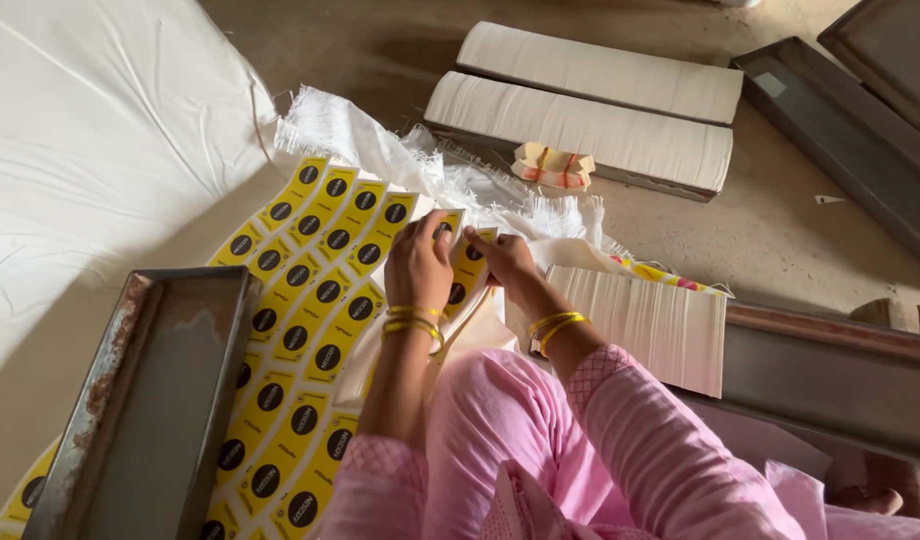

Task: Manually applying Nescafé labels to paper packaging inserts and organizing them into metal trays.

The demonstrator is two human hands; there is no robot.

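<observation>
- While both hands pinch it, the yellow label strip [467, 262] sits above the lap, over the floor's label sheets [310, 300].
- Left hand [418, 262] and right hand [502, 258]: grip closed on its top edge.
- Likely light, floppy, tearable; hold near edges.

A bare, dusty concrete floor [780, 230] fills the scene, sunlit along its far edge. A big white cloth [90, 130] covers its left side; dark metal frames [860, 140] lie at the right edge.
</observation>
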